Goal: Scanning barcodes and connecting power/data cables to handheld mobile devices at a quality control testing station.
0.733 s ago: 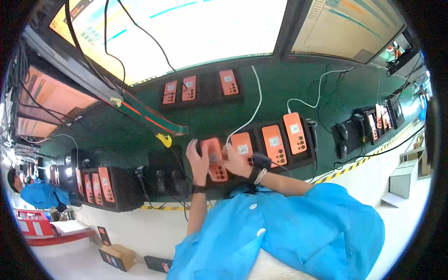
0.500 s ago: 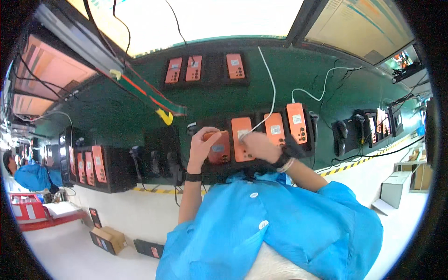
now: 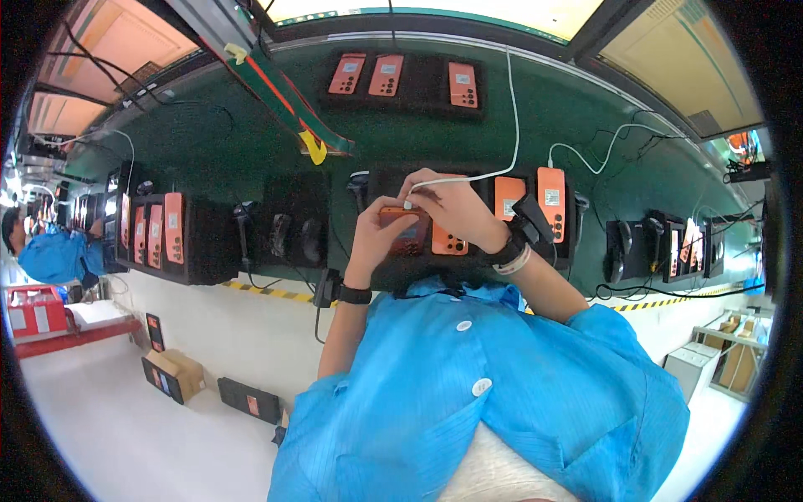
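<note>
My left hand (image 3: 374, 240) is closed round an orange phone (image 3: 407, 243), its thumb across the top end. At that same end my right hand (image 3: 458, 216) pinches the plug of a white charging cable (image 3: 512, 117). Whether the plug sits in the port, I cannot tell. Partly under my right hand lies a second orange phone (image 3: 450, 242) in a black foam tray (image 3: 386, 182). Further right in the tray are another orange phone (image 3: 508, 191) and one with a white cable at its top (image 3: 549, 219).
A black tray (image 3: 427, 84) with three orange phones lies farther back, below a bright screen (image 3: 452, 15). On the left stands another phone tray (image 3: 205, 222) beside black handheld scanners (image 3: 243, 226). A yellow-tipped strip (image 3: 313, 148) crosses the green bench (image 3: 242, 142). Another person (image 3: 54, 255) is at far left.
My right hand has moved left from over the second phone to the top end of the held phone, bringing the white cable along. The whole view has shifted, with the bench now higher in it.
</note>
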Tool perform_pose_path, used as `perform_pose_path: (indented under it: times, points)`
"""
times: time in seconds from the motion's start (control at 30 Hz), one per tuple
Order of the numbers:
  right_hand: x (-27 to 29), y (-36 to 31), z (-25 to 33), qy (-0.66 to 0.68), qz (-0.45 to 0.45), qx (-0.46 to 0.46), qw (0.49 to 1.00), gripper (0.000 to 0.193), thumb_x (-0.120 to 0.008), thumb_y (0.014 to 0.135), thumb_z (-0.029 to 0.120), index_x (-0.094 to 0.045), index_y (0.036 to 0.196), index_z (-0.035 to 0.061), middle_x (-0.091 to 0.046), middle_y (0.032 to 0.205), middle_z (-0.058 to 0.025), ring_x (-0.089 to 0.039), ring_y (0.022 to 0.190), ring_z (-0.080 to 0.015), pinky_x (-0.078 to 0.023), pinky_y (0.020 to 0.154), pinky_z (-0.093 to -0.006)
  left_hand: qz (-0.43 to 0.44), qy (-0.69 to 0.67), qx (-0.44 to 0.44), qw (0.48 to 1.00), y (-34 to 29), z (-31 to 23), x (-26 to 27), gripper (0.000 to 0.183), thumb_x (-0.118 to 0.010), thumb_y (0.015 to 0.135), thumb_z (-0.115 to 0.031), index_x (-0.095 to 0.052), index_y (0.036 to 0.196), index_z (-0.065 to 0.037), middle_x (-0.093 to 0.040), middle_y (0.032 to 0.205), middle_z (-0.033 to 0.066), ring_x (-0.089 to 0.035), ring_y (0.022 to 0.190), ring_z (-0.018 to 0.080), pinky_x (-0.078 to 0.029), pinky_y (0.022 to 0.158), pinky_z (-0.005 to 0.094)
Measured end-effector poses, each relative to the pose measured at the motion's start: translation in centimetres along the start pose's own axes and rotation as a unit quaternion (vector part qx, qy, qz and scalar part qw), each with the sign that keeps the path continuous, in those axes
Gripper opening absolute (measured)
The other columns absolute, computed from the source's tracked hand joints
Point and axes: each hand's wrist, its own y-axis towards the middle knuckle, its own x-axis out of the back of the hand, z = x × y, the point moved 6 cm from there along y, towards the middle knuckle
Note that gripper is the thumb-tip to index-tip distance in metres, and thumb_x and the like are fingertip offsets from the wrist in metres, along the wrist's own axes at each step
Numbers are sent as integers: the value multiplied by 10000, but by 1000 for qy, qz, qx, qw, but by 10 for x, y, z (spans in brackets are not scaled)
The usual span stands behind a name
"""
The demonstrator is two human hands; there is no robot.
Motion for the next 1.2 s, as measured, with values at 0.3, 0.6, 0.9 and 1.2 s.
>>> perform_pose_path:
  times: [0.3, 0.6, 0.9, 1.2]
  points:
    - [-8, 6, 0, -56, -5, 68, 996, 146, -583, 896, 85, -638, 984, -16, -647, 965, -92, -644, 809, -241, -504, 727, -307, -23, 8, 3, 1000, 0, 3, 3, 257, -756, 798, -114, -620, 994, -18, -671, 921, 51, -611, 854, 101, -490, 767, 264]
    - [21, 5, -57, -79, -51, 1, 996, 239, -616, 878, 148, -653, 1072, 14, -662, 1083, -158, -655, 946, -317, -509, 854, -350, -128, -30, 23, 991, 18, 24, 12, 300, -743, 807, -100, -586, 1047, -11, -638, 911, 48, -587, 849, 103, -485, 771, 260]
    - [220, 40, -362, -59, -285, -365, 884, 625, -703, 780, 226, -492, 1307, -34, -582, 1255, -199, -563, 1159, -308, -446, 974, -379, -296, 357, -111, 879, 51, 0, 11, 481, -634, 901, -183, -438, 1289, 22, -450, 1309, 192, -416, 1226, 344, -323, 1049, 439]
    - [204, 94, -372, -501, 34, -214, 838, 546, -613, 857, 445, -537, 1286, 115, -640, 1194, -101, -573, 1124, -314, -448, 943, -461, -304, 333, -2, 893, -50, 37, -36, 262, -573, 880, -55, -555, 1134, 7, -536, 1161, 176, -495, 1088, 323, -405, 930, 409]
